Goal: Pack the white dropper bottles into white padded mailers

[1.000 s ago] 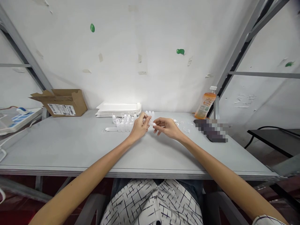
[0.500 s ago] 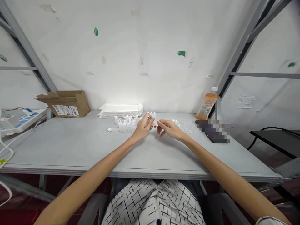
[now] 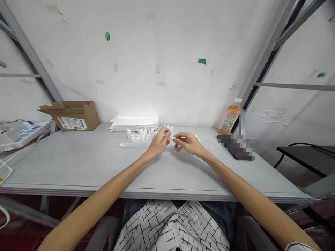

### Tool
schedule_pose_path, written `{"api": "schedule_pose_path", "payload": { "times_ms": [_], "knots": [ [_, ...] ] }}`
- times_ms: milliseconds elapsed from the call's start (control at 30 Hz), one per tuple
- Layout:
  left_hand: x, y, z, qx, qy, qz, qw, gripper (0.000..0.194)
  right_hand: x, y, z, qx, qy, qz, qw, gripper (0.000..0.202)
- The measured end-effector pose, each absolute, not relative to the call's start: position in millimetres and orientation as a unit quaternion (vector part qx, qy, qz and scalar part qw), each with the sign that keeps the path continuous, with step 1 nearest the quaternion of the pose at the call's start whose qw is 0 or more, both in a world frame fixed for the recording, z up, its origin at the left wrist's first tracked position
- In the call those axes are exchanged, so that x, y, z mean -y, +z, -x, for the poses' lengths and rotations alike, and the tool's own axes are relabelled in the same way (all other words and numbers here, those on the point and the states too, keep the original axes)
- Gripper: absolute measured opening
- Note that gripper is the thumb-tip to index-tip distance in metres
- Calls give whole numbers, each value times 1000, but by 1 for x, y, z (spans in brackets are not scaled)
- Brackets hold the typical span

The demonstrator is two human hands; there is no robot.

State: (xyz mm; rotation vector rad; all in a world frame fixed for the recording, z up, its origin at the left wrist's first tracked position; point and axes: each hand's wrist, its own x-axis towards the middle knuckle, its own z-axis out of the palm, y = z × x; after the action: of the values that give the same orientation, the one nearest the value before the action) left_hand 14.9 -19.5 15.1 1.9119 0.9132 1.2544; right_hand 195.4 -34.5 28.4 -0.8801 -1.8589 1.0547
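Small white bottle-like pieces [image 3: 141, 142] with narrow tops stand in a close row on the grey table, and a few more tops show behind my left hand [image 3: 158, 143]. That hand is closed, its thumb and fingers pinching a small white bottle-like piece [image 3: 171, 138]. From the other side, my right hand [image 3: 190, 143] has its thumb and forefinger pressed together at the right end of the same piece, with the other fingers curled below. Most of the piece is hidden by the fingers. White loops of cord [image 3: 119, 145] stick out at the row's left end.
Behind the row lies a stack of white sheets [image 3: 133, 122]. A cardboard box [image 3: 75, 116] stands back left. At the right are an orange drink bottle [image 3: 230, 116] and a blurred dark flat object [image 3: 237, 148]. Small white bits [image 3: 206, 143] lie beyond my right hand.
My right hand has shifted slightly left and its fingers have changed position at the piece's end. My left hand stays nearly in place. The camera view has moved a little.
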Motion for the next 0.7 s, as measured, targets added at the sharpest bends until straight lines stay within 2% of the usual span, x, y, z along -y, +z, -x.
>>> {"api": "schedule_pose_path", "payload": {
  "times_ms": [200, 500, 700],
  "knots": [
    [18, 14, -15, -343, 473, -738, 339, 27, 36, 32, -195, 730, 415, 373, 394, 36],
    [18, 17, -14, -390, 454, -749, 285, 38, 31, 37, -202, 705, 363, 373, 482, 36],
    [17, 19, -13, -402, 455, -756, 245, 36, 28, 34, -204, 711, 321, 384, 493, 34]
  ]
}}
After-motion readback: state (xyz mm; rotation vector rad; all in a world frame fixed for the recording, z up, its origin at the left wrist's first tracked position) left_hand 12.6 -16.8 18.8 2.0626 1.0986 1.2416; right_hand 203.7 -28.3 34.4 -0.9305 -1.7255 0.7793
